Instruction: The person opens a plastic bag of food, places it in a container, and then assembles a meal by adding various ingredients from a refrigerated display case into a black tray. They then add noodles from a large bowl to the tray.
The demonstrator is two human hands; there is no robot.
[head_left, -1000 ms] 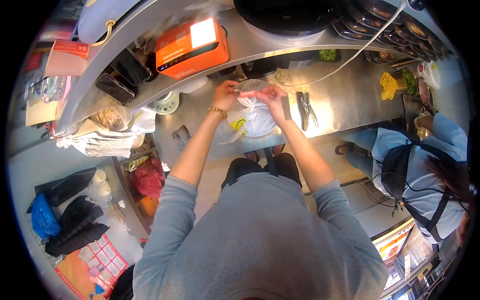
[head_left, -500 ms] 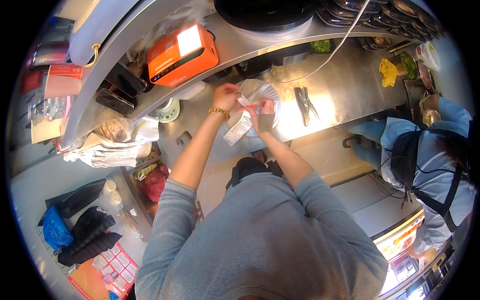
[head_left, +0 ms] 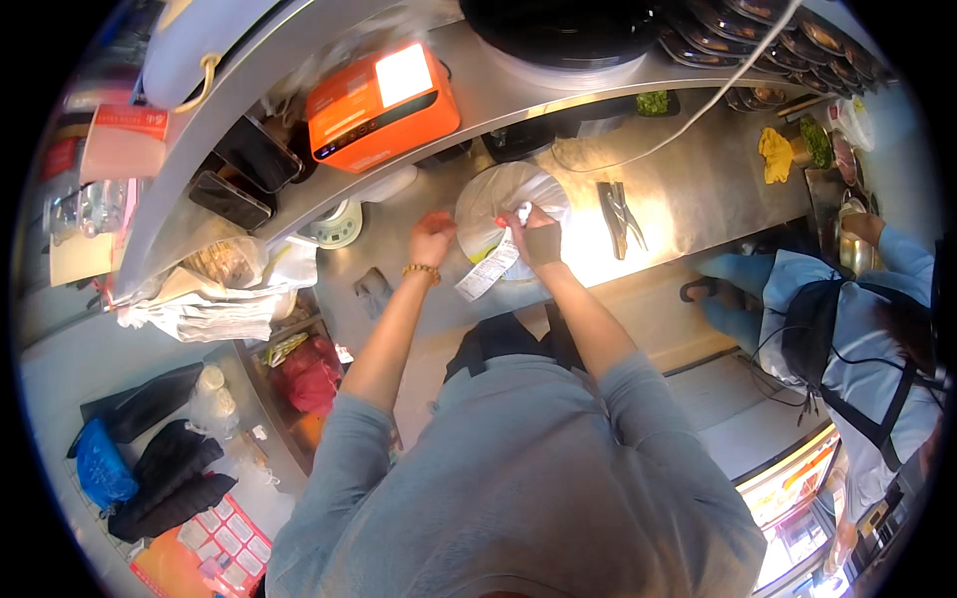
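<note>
On my feed the right hand (head_left: 541, 242) is closed on the bunched top of the bag (head_left: 486, 194), which sits beneath that grip, the slip (head_left: 487, 274) trailing from it; left of it the left hand (head_left: 433, 242) curls, whether empty I can't tell. I judge the bunching done; fastening, unconfirmed, may remain.

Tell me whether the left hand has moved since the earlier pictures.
Yes. Judged against the orange machine, the left hand now sits farther from it, having shifted toward the picture's lower edge.
</note>
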